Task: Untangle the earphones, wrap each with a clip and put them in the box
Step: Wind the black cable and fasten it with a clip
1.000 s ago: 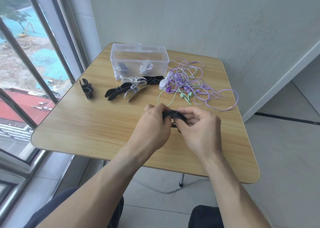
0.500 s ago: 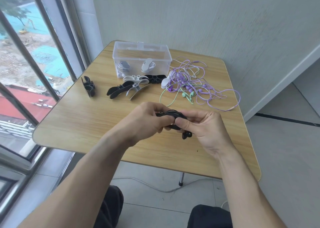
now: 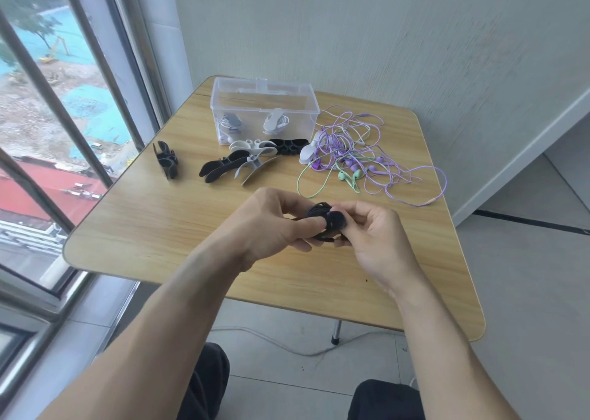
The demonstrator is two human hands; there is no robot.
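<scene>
Both hands, left (image 3: 274, 224) and right (image 3: 370, 228), pinch a black earphone bundle (image 3: 324, 220) at frame centre above the desk (image 3: 153, 228), box (image 3: 265, 109) and purple tangle (image 3: 360, 151) at upper centre.

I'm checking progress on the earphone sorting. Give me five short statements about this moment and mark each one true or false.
1. Both hands hold a black earphone bundle above the table. True.
2. The clear box is empty. False: two wrapped light-coloured bundles lie in it.
3. A tangle of purple and green earphones lies on the table to the right of the box. True.
4. The left hand rests flat on the table. False: its fingers pinch the black bundle, as do those of the right hand.
5. All spare clips are white. False: black clips lie in front of the box too.
</scene>
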